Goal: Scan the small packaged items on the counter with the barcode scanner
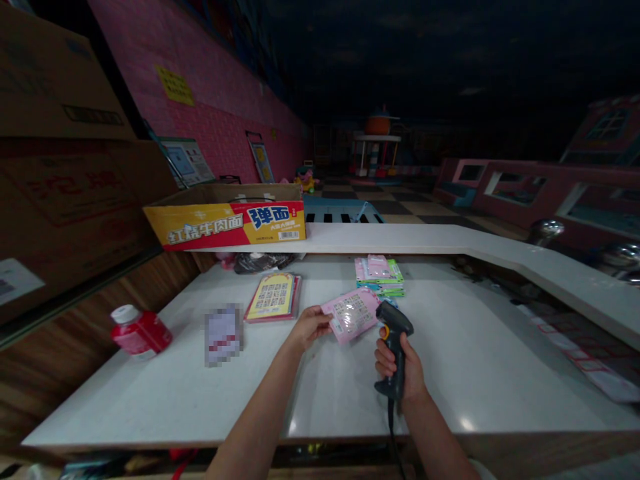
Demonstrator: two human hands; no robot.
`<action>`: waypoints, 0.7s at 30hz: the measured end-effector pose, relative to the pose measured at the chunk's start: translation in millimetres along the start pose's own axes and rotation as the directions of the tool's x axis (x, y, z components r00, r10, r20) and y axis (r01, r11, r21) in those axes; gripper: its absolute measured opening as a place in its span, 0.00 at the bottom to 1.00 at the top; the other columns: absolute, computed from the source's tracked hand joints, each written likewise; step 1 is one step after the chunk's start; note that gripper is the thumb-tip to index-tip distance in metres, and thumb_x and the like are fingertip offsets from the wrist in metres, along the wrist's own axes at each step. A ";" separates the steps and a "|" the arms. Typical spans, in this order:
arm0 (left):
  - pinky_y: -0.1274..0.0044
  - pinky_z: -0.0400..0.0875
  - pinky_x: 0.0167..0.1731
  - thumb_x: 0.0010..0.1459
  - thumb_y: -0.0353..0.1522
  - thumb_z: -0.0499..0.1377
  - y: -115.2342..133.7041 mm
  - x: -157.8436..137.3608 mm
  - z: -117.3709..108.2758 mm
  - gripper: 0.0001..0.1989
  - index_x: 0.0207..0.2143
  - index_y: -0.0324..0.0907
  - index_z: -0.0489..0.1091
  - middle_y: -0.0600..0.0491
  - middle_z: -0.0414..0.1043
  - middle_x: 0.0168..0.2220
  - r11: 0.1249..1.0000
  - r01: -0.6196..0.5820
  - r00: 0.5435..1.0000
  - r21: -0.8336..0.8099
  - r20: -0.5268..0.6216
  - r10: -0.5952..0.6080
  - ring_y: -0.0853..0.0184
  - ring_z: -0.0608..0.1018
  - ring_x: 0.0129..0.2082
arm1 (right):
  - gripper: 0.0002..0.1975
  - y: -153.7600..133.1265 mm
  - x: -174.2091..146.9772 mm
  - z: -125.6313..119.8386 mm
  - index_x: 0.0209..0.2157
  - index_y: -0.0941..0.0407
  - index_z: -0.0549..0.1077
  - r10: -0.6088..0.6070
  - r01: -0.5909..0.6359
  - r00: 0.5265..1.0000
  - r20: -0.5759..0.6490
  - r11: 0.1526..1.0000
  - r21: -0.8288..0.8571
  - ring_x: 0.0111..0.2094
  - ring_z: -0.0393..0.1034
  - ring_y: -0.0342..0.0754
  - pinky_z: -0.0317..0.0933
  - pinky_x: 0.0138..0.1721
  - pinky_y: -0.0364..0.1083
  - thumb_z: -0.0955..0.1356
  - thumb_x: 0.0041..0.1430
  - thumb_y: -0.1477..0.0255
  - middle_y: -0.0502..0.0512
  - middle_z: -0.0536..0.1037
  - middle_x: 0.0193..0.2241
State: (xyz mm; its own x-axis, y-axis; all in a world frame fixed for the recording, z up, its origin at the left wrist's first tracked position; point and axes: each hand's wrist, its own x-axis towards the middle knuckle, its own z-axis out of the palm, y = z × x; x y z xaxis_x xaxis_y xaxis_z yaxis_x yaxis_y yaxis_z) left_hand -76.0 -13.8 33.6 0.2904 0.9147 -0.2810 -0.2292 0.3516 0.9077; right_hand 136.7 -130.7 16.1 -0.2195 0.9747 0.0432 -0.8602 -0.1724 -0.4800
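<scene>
My left hand [311, 327] pinches the left edge of a pink booklet-like pack [353, 313] in shiny clear wrap, tilted a little above the white counter [340, 400]. In my right hand [407, 367] is a dark grey barcode scanner [395, 340], fingers wrapped round its handle. Its head points left toward the pack's right edge, and a black cable [391, 420] hangs from the handle's foot. Behind the pack lies a pile of pink and green packs [379, 272]. Left of my left hand rests a stack with a yellow printed sheet [274, 297] on top.
A red bottle [141, 331] with a white cap lies at the left, near a blurred-out item [223, 335]. An open yellow-red noodle carton [233, 223] stands on the raised ledge [400, 239]. Brown cartons [70, 193] are stacked far left. Metal domes [546, 231] sit at the right.
</scene>
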 end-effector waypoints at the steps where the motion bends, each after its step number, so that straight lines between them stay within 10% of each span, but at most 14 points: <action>1: 0.79 0.75 0.27 0.37 0.31 0.73 -3.4 -3.5 -1.2 0.19 0.34 0.36 0.74 0.49 0.78 0.30 0.997 -0.071 0.997 -0.038 -0.003 0.071 0.70 0.78 0.25 | 0.18 0.5 -0.4 -0.3 0.36 0.55 0.71 0.003 -0.003 1.000 0.015 1.000 -0.010 0.14 0.45 0.35 0.49 0.14 0.34 0.72 0.53 0.56 0.41 0.57 0.17; 7: 0.78 0.74 0.28 0.39 0.38 0.72 -20.3 -14.2 3.8 0.21 0.35 0.37 0.73 0.49 0.79 0.34 0.918 -0.376 0.926 -0.127 -0.091 0.367 0.69 0.78 0.28 | 0.17 3.7 1.6 -5.8 0.37 0.55 0.72 0.066 -0.064 0.998 0.025 0.996 -0.069 0.15 0.46 0.36 0.49 0.14 0.35 0.72 0.53 0.57 0.42 0.59 0.17; 21: 0.69 0.77 0.38 0.37 0.40 0.73 -28.7 -10.3 -3.6 0.27 0.37 0.40 0.67 0.51 0.78 0.36 0.853 -0.498 0.847 -0.159 -0.298 0.439 0.64 0.80 0.35 | 0.19 7.6 1.6 -0.4 0.35 0.55 0.70 0.063 -0.090 0.989 -0.134 0.974 -0.209 0.13 0.53 0.36 0.50 0.14 0.35 0.73 0.50 0.56 0.41 0.62 0.16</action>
State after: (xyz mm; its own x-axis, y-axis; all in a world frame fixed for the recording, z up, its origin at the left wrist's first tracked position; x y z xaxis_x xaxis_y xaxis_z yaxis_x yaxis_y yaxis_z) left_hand -75.8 -32.6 9.4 -0.1317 0.9890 0.0675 -0.4876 -0.1239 0.8642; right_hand 129.9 -130.4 12.2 -0.2099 0.9721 -0.1047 -0.7217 -0.2263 -0.6542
